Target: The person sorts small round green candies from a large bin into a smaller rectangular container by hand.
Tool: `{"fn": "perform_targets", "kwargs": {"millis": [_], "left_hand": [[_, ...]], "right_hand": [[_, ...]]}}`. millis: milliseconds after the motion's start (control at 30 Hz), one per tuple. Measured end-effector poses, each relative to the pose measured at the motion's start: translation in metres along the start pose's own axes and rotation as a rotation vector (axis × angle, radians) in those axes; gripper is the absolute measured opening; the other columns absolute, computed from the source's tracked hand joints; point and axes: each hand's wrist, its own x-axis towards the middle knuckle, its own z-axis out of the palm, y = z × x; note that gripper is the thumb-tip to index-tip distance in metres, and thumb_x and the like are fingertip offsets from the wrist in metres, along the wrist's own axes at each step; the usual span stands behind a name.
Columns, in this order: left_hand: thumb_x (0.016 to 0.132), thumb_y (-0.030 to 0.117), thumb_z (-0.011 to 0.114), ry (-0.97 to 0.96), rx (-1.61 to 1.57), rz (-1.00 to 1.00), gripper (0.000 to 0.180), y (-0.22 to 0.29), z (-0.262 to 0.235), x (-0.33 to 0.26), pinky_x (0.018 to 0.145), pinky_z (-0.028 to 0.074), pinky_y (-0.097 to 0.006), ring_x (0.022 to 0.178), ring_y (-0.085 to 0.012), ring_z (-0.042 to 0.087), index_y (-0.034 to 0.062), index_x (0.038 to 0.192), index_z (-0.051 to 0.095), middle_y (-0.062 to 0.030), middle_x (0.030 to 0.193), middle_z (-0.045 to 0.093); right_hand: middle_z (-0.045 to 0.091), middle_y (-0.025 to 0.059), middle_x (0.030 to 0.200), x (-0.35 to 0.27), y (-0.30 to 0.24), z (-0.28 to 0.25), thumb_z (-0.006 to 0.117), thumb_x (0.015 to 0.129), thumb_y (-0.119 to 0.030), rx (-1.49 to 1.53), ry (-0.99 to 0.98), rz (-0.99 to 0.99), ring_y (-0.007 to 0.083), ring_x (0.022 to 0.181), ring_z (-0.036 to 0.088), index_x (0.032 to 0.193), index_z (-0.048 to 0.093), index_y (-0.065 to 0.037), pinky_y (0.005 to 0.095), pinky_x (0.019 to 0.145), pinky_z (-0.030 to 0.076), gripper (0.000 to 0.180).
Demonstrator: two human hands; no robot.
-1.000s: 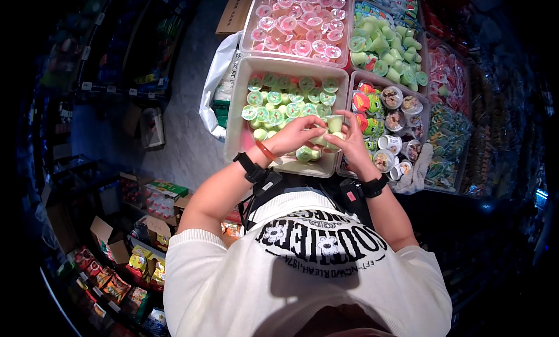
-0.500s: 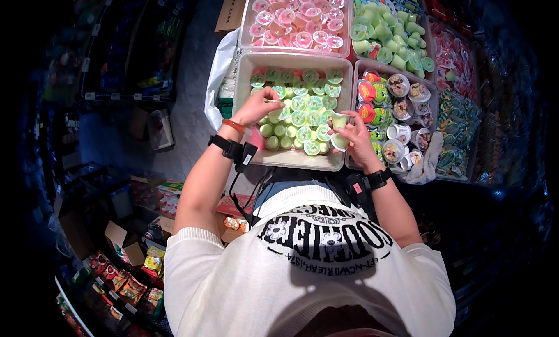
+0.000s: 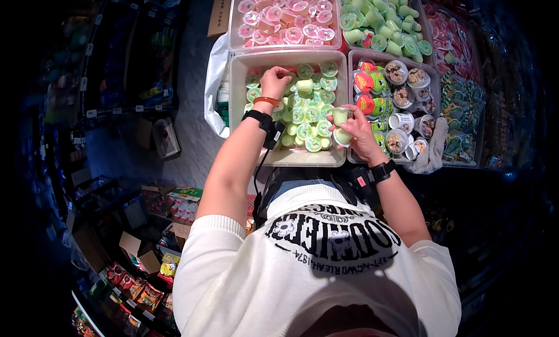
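Observation:
Rows of green jelly cups [image 3: 313, 144] with printed film lids lie in a clear plastic bin [image 3: 285, 158] in front of me. Over the bin's far left part, my left hand [image 3: 275, 84] has its fingers curled together at the cups; whatever they grip, if anything, is hidden. One green cup [image 3: 304, 86] lies on its side on top of the others, just right of that hand. At the bin's right wall, my right hand [image 3: 362, 136] is closed on two green jelly cups [image 3: 340, 116], one above the other between thumb and fingers.
Beyond stands a bin of pink jelly cups [image 3: 285, 17], with loose green cups [image 3: 381, 20] beside it. On the right, another bin holds character-shaped packs [image 3: 372, 87] and lidded snack cups [image 3: 396, 72]. A grey cloth [image 3: 432, 148] hangs over its near edge. Cartons sit lower left.
My left hand has moved away from me and to the right across the cups. A cup now lies sideways on top beside it. My right hand keeps its two cups.

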Motion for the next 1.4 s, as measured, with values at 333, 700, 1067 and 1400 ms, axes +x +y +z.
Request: {"fn": "perform_targets", "kwargs": {"millis": [333,700,1067,1400], "left_hand": [[0.072,0.033,0.076,-0.114,0.614,0.183,0.046,0.06,0.035,-0.046,0.075,0.05,-0.043,0.084,-0.0347,0.06,0.0067,0.104,0.057,-0.0164,0.103,0.056],[0.071,0.008,0.069,-0.181,0.72,0.359,0.034,0.046,0.018,-0.052,0.075,0.049,-0.044,0.093,-0.0336,0.057,0.0092,0.103,0.058,-0.0131,0.098,0.055],[0.068,0.007,0.075,0.045,0.199,0.128,0.022,-0.012,-0.026,-0.025,0.068,0.052,-0.035,0.073,-0.0236,0.064,0.0031,0.088,0.067,-0.0131,0.085,0.065],[0.072,0.014,0.073,0.126,0.14,0.015,0.014,-0.013,-0.008,-0.01,0.07,0.051,-0.037,0.073,-0.0261,0.064,0.0031,0.078,0.067,-0.0126,0.079,0.066]], "right_hand": [[0.056,0.0178,0.118,0.001,0.001,-0.001,0.06,0.086,-0.007,0.053,0.0,0.006,0.0198,0.094,0.062,0.127,0.036,-0.012,0.0304,0.057,0.06,0.048],[0.056,0.0166,0.117,0.001,0.0,-0.001,0.061,0.086,-0.007,0.019,0.001,0.026,0.0198,0.095,0.062,0.128,0.035,-0.012,0.0302,0.058,0.059,0.05],[0.057,0.0154,0.116,0.0,0.001,0.0,0.062,0.085,-0.007,-0.023,0.012,0.023,0.0193,0.094,0.062,0.128,0.036,-0.011,0.0301,0.059,0.059,0.05],[0.057,0.0156,0.115,0.0,-0.001,0.002,0.062,0.085,-0.005,-0.022,0.021,0.017,0.0197,0.095,0.062,0.128,0.037,-0.011,0.0304,0.059,0.059,0.05]]}}
